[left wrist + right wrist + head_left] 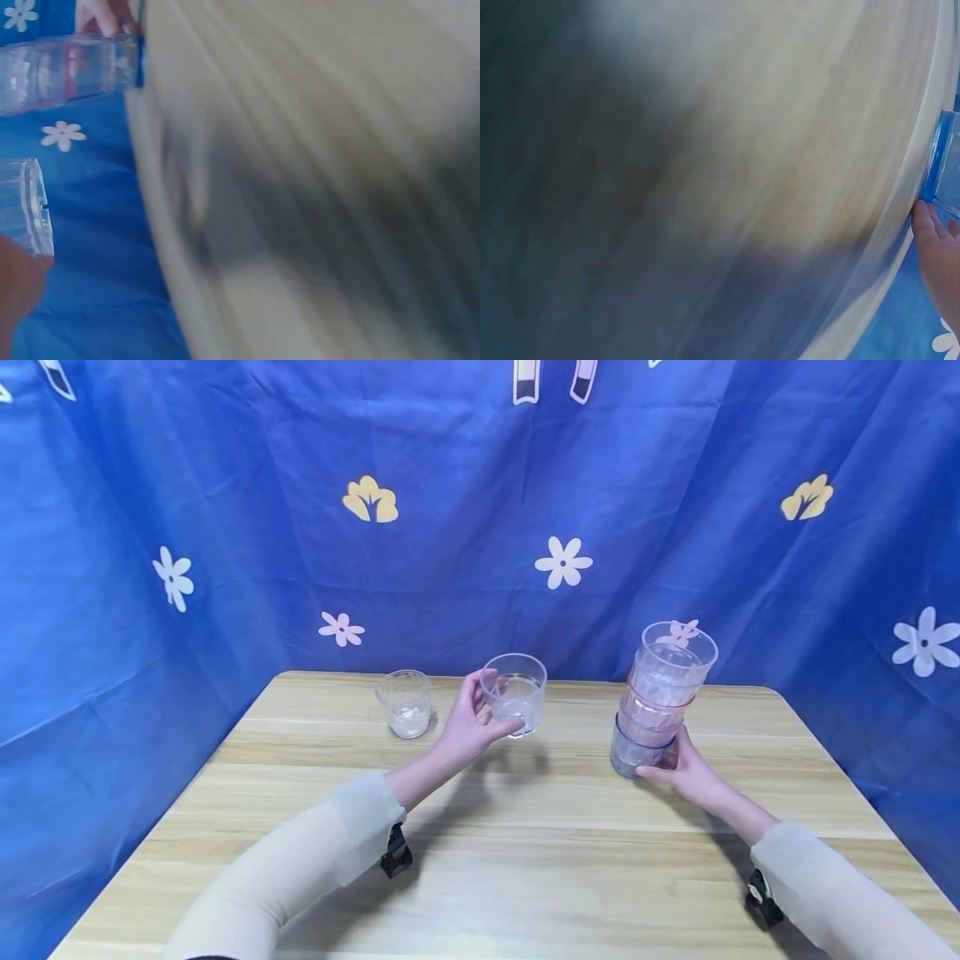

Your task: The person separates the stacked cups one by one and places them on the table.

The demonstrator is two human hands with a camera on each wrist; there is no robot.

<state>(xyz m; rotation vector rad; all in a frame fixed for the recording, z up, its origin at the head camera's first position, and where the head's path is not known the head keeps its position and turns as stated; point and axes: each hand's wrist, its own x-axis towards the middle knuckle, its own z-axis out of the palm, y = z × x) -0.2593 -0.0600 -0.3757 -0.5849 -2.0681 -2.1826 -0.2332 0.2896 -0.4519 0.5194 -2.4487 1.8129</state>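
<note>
Clear cup (409,708) stands left of frame centre; mid-frame, the left hand (471,727) pinches a second cup (519,692) between thumb and fingers; centre right, a cup stack (662,697) has its base pinched by the right hand (688,770).

Near the frame's centre, a clear round cup (523,687) is gripped by the left hand (468,728). At right, a stack of transparent cups (657,703), red- and blue-rimmed, is held low by the right hand (688,770). Left of centre, another clear round cup (406,703) is supported by the pale wood-grain table (540,877), backed by blue flower-printed cloth (450,443).
</note>
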